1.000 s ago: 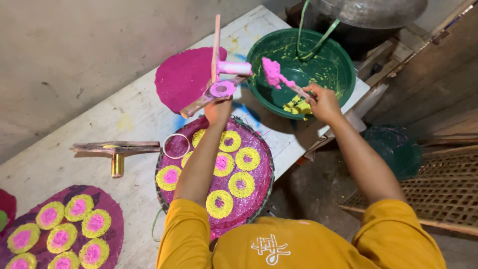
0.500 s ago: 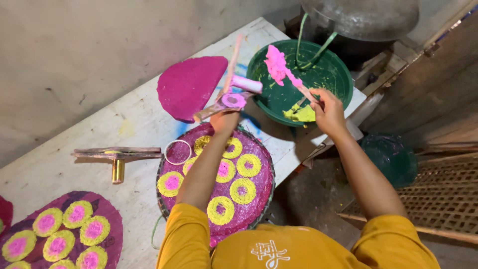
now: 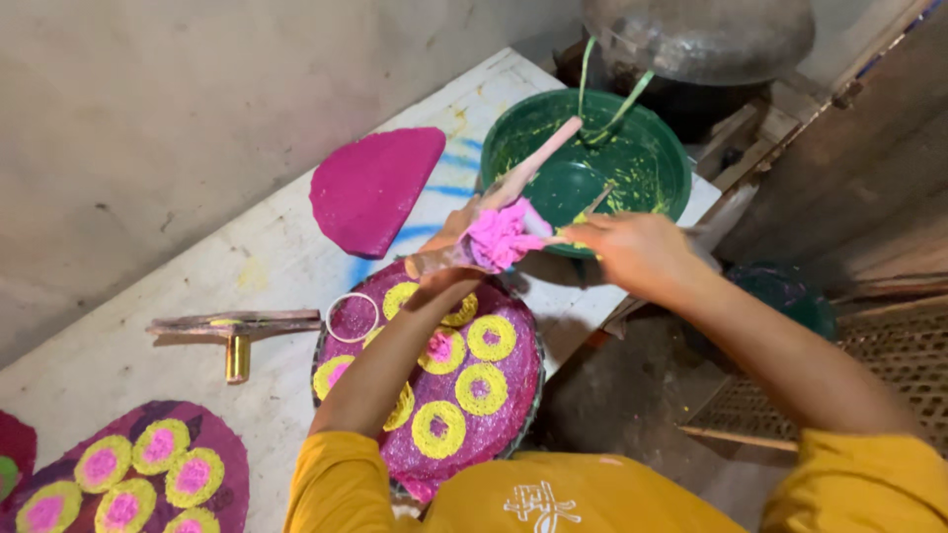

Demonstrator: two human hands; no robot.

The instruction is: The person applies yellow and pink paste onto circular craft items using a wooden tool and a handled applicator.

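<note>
Nearest to us lies the round magenta disc (image 3: 464,395) on the bench (image 3: 128,365), dotted with yellow rings that have pink centres; our left forearm crosses over it. Just beside its far-left edge sit a thin white ring (image 3: 353,317) and, further left, a flat wooden tool (image 3: 237,324) with a small brass cylinder (image 3: 238,357) touching it. Above the disc our left hand (image 3: 456,237) wraps its fingers round a pink-stained wooden stick (image 3: 513,183) that slants up toward the bowl — a clump of pink paste (image 3: 497,237) sits on it. Our right hand (image 3: 637,252) meets the clump, fingers pressed together on a thin stick (image 3: 595,203), though we cannot tell how tightly. Beyond the hands stands the green bowl (image 3: 642,158), smeared yellow, and left of it a plain magenta sheet (image 3: 370,188).
</note>
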